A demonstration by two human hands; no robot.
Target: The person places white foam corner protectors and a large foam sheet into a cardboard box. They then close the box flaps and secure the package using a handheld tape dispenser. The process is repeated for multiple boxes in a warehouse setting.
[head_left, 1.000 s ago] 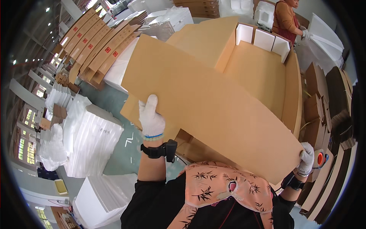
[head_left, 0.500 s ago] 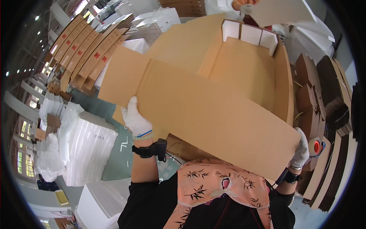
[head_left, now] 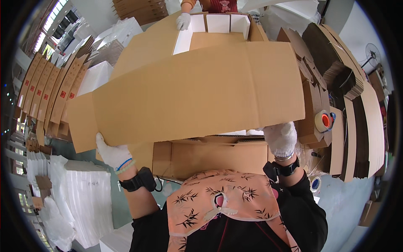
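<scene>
A long folded cardboard sheet [head_left: 180, 92] spans in front of me, creased near both ends, over an open carton [head_left: 210, 157]. My left hand [head_left: 112, 153], in a white glove, grips its lower left edge, thumb on top and fingers hidden beneath. My right hand [head_left: 281, 139], also gloved, is closed at the lower edge near the right end; its fingertips are partly hidden. Beyond the sheet, white foam pieces [head_left: 218, 23] line the carton's far end, and a white strip [head_left: 183, 41] stands along its left side.
Across the carton a co-worker's gloved hand [head_left: 183, 21] touches the white strip's top. Stacked flat cartons [head_left: 42, 90] stand left, with white wrapped sheets [head_left: 88, 206] nearer. At right are folded cardboard [head_left: 312, 105], tape rolls [head_left: 323, 121] and a fan [head_left: 371, 52].
The cardboard sheet has swung round, its right end now higher and farther from me. My right hand has shifted from its right end to the lower edge. The co-worker's large white panel is no longer raised.
</scene>
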